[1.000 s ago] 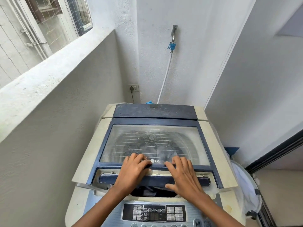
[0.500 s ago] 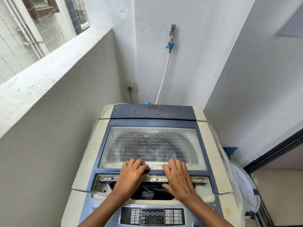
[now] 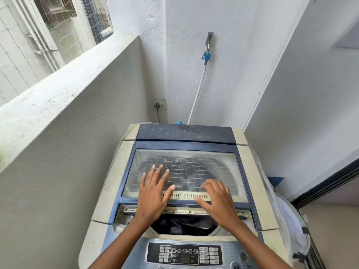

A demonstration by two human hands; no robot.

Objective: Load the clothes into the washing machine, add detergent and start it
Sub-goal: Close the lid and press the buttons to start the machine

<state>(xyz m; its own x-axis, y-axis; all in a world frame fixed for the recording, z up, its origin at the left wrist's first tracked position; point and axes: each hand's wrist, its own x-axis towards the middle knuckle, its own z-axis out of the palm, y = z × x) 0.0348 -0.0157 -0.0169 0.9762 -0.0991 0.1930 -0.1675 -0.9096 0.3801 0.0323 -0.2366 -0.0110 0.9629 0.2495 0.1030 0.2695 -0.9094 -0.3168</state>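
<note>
Both L hand (image 3: 153, 195), R hand (image 3: 219, 202) on washer lid (image 3: 186, 162).

Support: beige and dark-blue top-loading washing machine (image 3: 250, 171), set in the wall corner. On its top sits a dark-blue-framed lid with a dusty clear ribbed pane (image 3: 194, 166). Your left hand (image 3: 153, 195) lies flat on the pane, fingers spread. Your right hand (image 3: 217, 199), blurred, rests on the pane's near edge. A gap between the lid and the grey control panel (image 3: 184, 253) shows dark clothes (image 3: 184, 224) in the drum. A beige floor (image 3: 334, 230) shows at right.
</note>
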